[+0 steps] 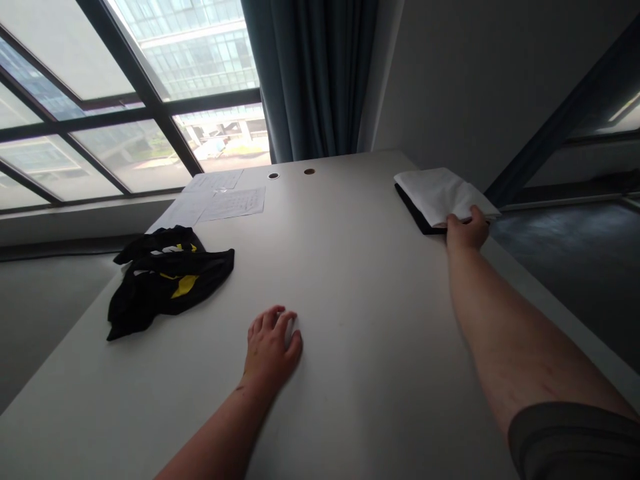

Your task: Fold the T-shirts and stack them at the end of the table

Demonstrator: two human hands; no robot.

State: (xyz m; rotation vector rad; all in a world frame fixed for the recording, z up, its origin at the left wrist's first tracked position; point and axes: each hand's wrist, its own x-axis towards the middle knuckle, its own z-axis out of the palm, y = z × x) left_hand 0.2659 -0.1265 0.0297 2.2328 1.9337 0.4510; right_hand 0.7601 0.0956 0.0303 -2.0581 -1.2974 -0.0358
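Observation:
My right hand (467,230) grips the near edge of a folded white cloth (435,190), possibly a garment, at the right side of the table. Beneath the cloth lies a flat black item (420,217), mostly covered, so I cannot tell its kind. My left hand (273,343) rests on the white tabletop (340,293) near the middle, holding nothing, its fingers loosely bent and apart. Farther left, a crumpled black garment (165,287) with yellow patches lies in a loose heap, away from both hands.
Printed paper sheets (233,203) lie at the far left of the table. Two round cable holes (273,176) are set near its back edge. Behind are windows (210,67) and a dark blue curtain (315,80); a grey wall (450,80) stands to the right.

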